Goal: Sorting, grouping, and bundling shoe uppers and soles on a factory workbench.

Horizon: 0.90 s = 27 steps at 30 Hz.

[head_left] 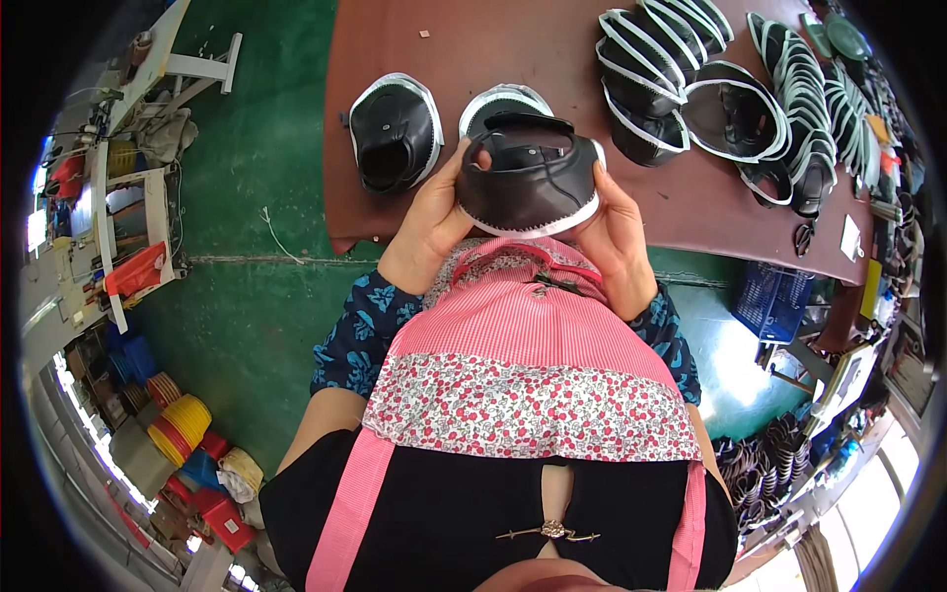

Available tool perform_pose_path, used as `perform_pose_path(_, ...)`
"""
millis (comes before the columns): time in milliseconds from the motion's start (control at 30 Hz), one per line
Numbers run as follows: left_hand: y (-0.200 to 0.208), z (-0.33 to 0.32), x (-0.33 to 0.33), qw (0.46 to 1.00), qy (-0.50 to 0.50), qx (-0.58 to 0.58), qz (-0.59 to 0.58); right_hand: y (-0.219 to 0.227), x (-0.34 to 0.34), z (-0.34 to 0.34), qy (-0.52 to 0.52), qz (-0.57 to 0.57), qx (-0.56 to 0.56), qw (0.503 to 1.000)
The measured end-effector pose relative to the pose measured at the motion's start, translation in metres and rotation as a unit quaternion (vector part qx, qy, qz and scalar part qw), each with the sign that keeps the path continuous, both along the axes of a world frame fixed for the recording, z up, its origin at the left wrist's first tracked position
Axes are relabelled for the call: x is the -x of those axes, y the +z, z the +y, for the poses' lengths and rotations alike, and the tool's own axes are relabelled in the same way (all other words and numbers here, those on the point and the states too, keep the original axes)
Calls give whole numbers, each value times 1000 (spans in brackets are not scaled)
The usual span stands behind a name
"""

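Observation:
Between both hands I hold a black shoe upper (pixel 528 200) with a white zigzag-stitched edge, close to the near edge of the table. My left hand (pixel 431 225) grips its left side, and part of a finger shows through an opening there. My right hand (pixel 614 229) holds its right side, thumb along the white edge. Just behind it lies another white-edged upper (pixel 503 99), partly hidden by the held one. To the left, a separate black upper (pixel 397 126) rests on the brown table (pixel 533 39).
Stacked black uppers (pixel 646 74) and a longer nested row (pixel 804 109) cover the table's right side. Small scissors (pixel 804 237) lie near its right front edge. Below stands a blue crate (pixel 772 301). A red cloth (pixel 136 269) hangs off a frame at left.

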<state>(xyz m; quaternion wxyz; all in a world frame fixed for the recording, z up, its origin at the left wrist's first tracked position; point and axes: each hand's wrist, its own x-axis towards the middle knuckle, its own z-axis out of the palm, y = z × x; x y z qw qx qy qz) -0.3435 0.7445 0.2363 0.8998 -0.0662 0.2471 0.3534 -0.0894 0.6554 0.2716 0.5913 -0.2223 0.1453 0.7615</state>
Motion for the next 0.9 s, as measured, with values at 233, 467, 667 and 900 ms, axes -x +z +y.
perform_pose_path(233, 44, -26, -8, 760, 57, -357, 540, 33, 10, 16, 25, -221, -54, 974)
perform_pose_path(467, 46, -48, 30, 287, 19, -691, 663, -33, 21, 26, 159, -598, -170, 767)
perform_pose_path(667, -63, -8, 112, 156, -89, -645, 743, -137, -1, 12, 289, -883, -47, 368)
perform_pose_path(900, -71, 34, 64, 245, 63, -579, 775, -165, -28, 11, 208, -886, -94, 404)
